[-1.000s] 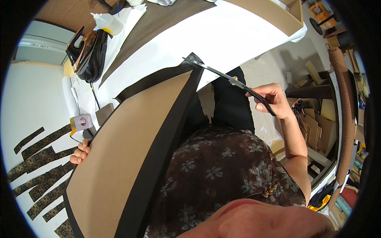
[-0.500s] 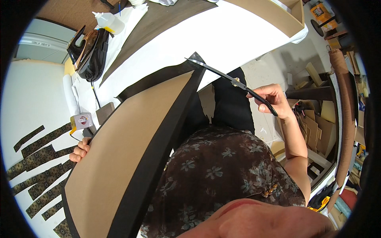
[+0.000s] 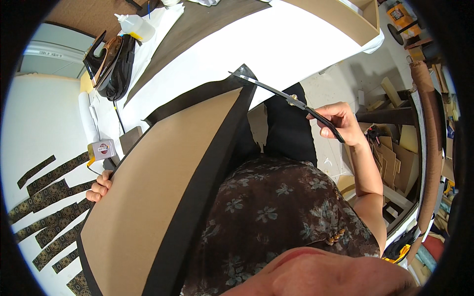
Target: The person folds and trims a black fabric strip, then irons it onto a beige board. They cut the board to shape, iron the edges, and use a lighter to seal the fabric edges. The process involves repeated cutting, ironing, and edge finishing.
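A large tan board point(image 3: 158, 163) lies tilted in front of me, with black fabric point(image 3: 192, 192) along its edges. My left hand point(image 3: 100, 187) has its fingers curled over the board's left edge; the thumb is hidden. In my right hand point(image 3: 338, 123) are black-handled scissors point(image 3: 295, 101), gripped by the handles. Their blades reach left across the fabric's pointed far corner, which sticks out past the board on the white table point(image 3: 291, 44). The blades look nearly closed along their length.
A black iron point(image 3: 116, 69) and a clear squeeze bottle point(image 3: 135, 28) stand at the far left. Patterned fabric strips point(image 3: 49, 212) lie on the left surface. An open wooden box point(image 3: 355, 22) sits at the far right edge, with board offcuts point(image 3: 390, 158) on the right below.
The scissor blades have shifted very slightly at the fabric corner. The board's near right edge has moved a little to the right; both hands hold nearly the same places.
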Available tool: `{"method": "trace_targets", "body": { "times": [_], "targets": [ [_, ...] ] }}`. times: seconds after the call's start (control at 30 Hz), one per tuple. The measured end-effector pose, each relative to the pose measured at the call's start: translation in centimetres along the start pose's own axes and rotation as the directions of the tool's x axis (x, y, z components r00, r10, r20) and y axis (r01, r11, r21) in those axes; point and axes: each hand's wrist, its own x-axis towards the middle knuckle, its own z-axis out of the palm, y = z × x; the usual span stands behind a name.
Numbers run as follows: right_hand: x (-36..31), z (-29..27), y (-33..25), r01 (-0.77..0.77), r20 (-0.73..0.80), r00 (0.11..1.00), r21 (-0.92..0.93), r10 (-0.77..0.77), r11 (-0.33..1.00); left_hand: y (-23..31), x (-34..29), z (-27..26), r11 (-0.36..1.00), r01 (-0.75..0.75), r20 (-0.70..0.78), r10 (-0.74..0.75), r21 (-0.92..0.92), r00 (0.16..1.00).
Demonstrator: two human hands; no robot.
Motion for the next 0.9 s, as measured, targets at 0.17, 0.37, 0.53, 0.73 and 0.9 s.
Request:
{"method": "trace_targets", "body": {
  "times": [0.17, 0.37, 0.53, 0.73, 0.9],
  "targets": [
    [0.0, 0.0, 0.0, 0.014, -0.003, 1.000, 0.011, -0.014, 1.000, -0.1, 0.0, 0.6, 1.000, -0.002, -0.023, 0.002, -0.011, 1.000],
    [0.0, 0.0, 0.1, 0.013, 0.000, 1.000, -0.001, -0.013, 1.000, 0.0, 0.3, -0.4, 1.000, 0.001, 0.049, 0.000, -0.022, 0.999],
    [-0.1, 0.1, 0.2, 0.019, -0.023, 1.000, -0.040, -0.020, 0.999, -0.1, 0.3, -0.9, 0.999, -0.003, 0.082, 0.005, -0.032, 0.997],
    [-0.1, 0.3, 0.2, 0.014, -0.036, 0.999, -0.049, -0.016, 0.999, 0.1, 0.2, -0.7, 1.000, 0.008, 0.071, -0.007, -0.023, 0.997],
    [-0.1, 0.3, 0.2, -0.006, -0.037, 0.999, -0.058, 0.004, 0.998, 0.1, 0.5, -0.9, 1.000, 0.017, 0.102, -0.016, -0.015, 0.995]
  ]
}}
